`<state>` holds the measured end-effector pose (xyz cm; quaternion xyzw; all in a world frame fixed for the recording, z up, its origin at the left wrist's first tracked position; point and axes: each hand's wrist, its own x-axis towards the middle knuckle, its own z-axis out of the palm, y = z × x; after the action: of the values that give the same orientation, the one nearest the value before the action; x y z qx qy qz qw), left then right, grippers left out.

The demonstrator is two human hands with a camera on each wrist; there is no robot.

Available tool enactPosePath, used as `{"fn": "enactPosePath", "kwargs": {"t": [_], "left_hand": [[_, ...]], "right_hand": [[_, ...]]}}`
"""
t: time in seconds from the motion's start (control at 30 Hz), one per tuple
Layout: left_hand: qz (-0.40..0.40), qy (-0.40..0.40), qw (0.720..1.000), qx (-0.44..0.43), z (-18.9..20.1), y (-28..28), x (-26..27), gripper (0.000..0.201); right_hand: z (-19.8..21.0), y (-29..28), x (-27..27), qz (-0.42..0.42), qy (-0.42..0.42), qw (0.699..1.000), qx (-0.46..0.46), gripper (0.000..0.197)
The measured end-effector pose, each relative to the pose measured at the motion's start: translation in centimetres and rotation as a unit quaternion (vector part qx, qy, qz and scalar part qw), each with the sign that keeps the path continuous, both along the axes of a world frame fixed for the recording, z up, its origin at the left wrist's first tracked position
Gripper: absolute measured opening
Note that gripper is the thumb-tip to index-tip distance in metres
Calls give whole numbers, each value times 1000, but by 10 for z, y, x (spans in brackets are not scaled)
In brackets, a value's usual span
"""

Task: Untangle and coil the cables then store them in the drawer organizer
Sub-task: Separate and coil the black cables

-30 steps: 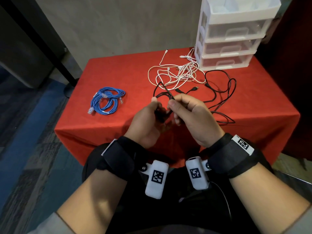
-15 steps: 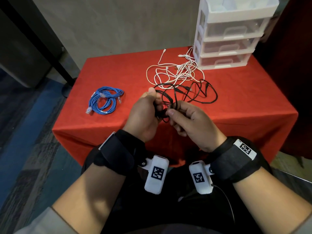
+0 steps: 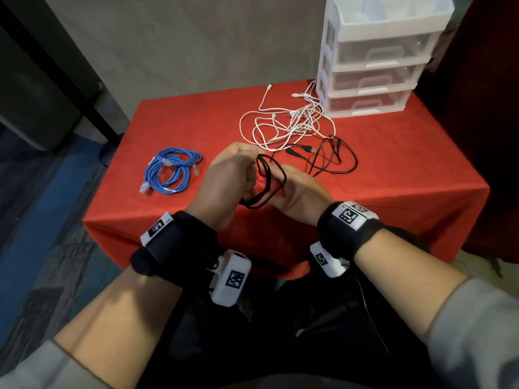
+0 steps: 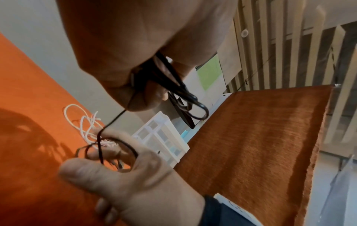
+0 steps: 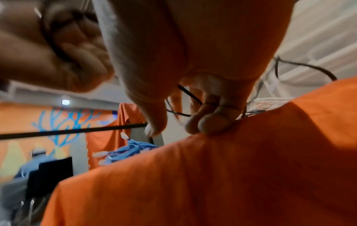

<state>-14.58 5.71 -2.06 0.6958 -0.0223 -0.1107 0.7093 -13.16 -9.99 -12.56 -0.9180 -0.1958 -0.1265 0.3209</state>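
Observation:
My left hand [image 3: 241, 175] grips a bundle of black cable [image 3: 266, 182] loops above the table's front edge. My right hand [image 3: 290, 189], just to its right, has thumb and curled fingers around the same cable; in the left wrist view a strand [image 4: 100, 145] crosses its index finger. The cable's loose end [image 3: 334, 161] trails over the red cloth behind the hands. A tangle of white cables [image 3: 286, 124] lies beyond it. A coiled blue cable [image 3: 171, 171] rests at the left. The white drawer organizer [image 3: 373, 57] stands at the back right, its drawers closed.
The red-clothed table [image 3: 407, 164] is small, with its front edge just below my hands and a drop to the carpeted floor [image 3: 56, 220] on the left. A grey wall [image 3: 196, 46] rises behind it. A dark red curtain [image 3: 477, 108] hangs on the right.
More black cable has been gathered into the loops in my hands. The loose part on the table has shrunk and drawn left. Both hands have shifted slightly forward.

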Motion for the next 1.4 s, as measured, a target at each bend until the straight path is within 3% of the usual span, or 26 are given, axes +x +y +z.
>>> {"fn": "enactPosePath", "kwargs": {"t": [0.03,0.13,0.2,0.33,0.47,0.63,0.7,0.77,0.87,0.93,1.03,1.13,1.23,1.3,1.4], "left_hand": [[-3,-9,1000,9,2,3,1,11],[12,-47,998,49,4,29,14,12],[31,-69,994,83,-4,53,28,4],[120,-54,981,140,-27,98,53,16],[203,0,975,89,-40,144,73,14],[216,31,973,70,-52,155,71,19],[194,36,979,41,-53,142,67,23],[164,25,985,36,-51,123,62,17],[150,-3,988,46,-44,99,56,12],[137,-20,990,38,-36,85,52,9],[109,-67,991,50,-24,69,41,14],[63,-80,993,61,-12,51,27,17],[3,-115,992,60,-4,34,11,20],[-29,-152,986,66,0,29,2,20],[-48,-160,983,76,2,33,-1,23]], "right_hand": [[2,-4,6,-31,11,999,-39,27],[15,-30,15,-107,59,990,-73,31],[26,-51,15,-136,43,986,-86,32],[43,-96,14,-230,43,955,-183,27],[55,-150,19,-259,102,948,-156,26],[55,-189,20,-375,128,915,-71,31],[52,-184,23,-345,152,925,34,40],[55,-172,25,-284,193,935,90,68],[67,-161,26,-267,222,938,16,92],[76,-160,24,-308,149,939,-34,95],[86,-138,12,-332,24,942,-44,71],[96,-84,-10,-204,-64,977,-19,47],[102,-25,-30,-55,19,998,35,47],[98,2,-32,29,102,986,130,48],[98,16,-28,63,128,975,172,30]]}}
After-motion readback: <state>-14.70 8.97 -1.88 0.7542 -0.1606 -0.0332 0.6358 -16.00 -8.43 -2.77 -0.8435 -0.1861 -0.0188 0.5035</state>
